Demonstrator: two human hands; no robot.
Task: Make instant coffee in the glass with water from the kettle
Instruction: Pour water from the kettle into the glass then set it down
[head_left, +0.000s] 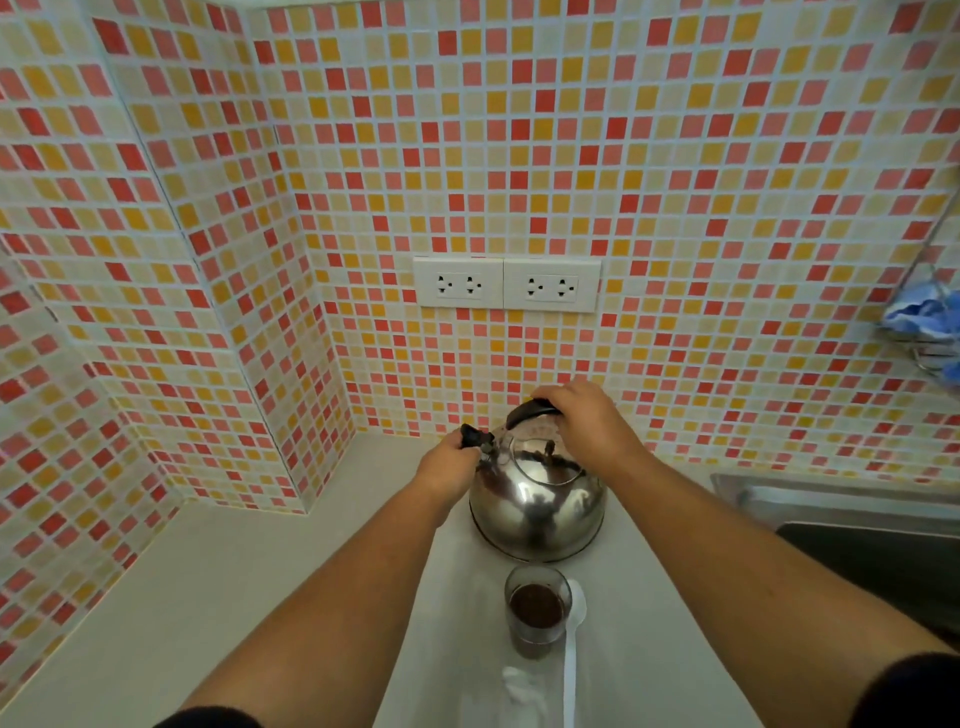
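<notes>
The kettle (537, 499) is a domed, polished steel vessel with a black arched handle and a black spout cap, standing upright on the pale counter near the tiled wall. The glass (537, 605) is a clear tumbler, upright, just in front of the kettle and apart from it, holding dark brown coffee granules at its bottom.

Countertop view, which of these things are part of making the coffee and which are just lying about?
Part of the job:
- kettle, right hand on its handle, left hand at its spout cap
- glass holding coffee powder
- white spoon beside the glass

Just lying about:
- wall sockets
- sink
- blue cloth in the wall rack
</notes>
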